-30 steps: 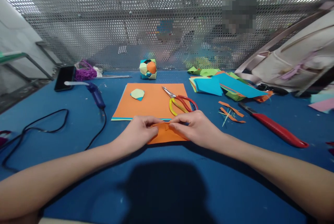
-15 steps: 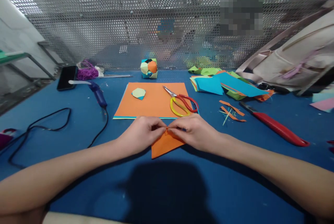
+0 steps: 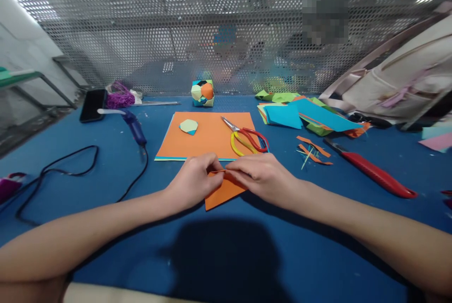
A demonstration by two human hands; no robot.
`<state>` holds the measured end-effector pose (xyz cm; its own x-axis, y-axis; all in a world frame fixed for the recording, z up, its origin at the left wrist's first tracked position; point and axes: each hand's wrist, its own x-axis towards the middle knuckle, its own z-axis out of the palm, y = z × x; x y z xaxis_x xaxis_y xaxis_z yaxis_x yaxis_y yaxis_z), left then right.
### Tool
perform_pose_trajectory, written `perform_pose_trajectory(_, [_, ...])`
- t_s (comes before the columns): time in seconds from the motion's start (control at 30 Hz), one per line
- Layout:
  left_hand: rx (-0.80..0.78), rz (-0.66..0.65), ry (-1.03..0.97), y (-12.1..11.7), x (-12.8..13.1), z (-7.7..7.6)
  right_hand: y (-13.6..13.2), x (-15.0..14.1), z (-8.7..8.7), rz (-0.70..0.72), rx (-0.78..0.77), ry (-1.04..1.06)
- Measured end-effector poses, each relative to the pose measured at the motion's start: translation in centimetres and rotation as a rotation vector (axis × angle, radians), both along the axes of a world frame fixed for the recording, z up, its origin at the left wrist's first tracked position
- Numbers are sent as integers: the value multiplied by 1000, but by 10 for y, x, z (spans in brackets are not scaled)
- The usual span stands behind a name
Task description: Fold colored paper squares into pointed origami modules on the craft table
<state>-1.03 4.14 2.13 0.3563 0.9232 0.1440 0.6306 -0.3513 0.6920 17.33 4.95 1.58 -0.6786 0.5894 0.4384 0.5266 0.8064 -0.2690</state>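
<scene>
The left hand pinches the paper at its upper left part, thumb and fingers closed on it. The right hand is also nearly closed, its thumb and fingertips gripping the upper edge further right. The orange paper lies between and partly under the hands, low over the desk, its near part showing below the fingers. One corner points toward the person and slightly left; the near edge slants from there away to the right, under the right hand. The paper's long axis cannot be told, since the hands cover both sides. Just beyond the hands lies the stack, orange on top, bearing a pale green and blue piece at left and the scissors at right, tips pointing away and left. To the right are the strips and the red-handled knife, with the scraps behind. To the left are the glue gun, phone and purple yarn. A multicoloured model stands behind the stack.
</scene>
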Motion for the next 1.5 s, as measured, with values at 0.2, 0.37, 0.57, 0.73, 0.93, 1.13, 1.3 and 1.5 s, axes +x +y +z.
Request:
perform_pose_trajectory(0.2, [-22, -95, 13, 3, 0, -5, 0, 2, 0, 121, 134, -186])
perform_pose_trajectory(0.37, [-59, -105, -102, 5, 0, -13, 5, 5, 3, 141, 154, -218])
perform_pose_trajectory(0.57, [-151, -85, -250, 6, 0, -23, 10, 13, 11, 10, -24, -13])
perform_pose_trajectory(0.73, [-256, 38, -370, 9, 0, -24, 10, 11, 15, -220, -314, 362])
perform_pose_trajectory(0.93, [-227, 37, -354, 9, 3, -26, 8, -2, 9, -205, -506, 324])
perform_pose_trajectory(1.13, [-213, -31, -326, 4, 6, -24, 5, -5, 10, -167, -376, 205])
perform_pose_trajectory(1.3, [-210, -26, -324, 4, 6, -23, 8, -4, 13, -123, -382, 180])
perform_pose_trajectory(1.5, [-218, -53, -330, 6, 5, -28, 9, -3, 11, -83, -362, 92])
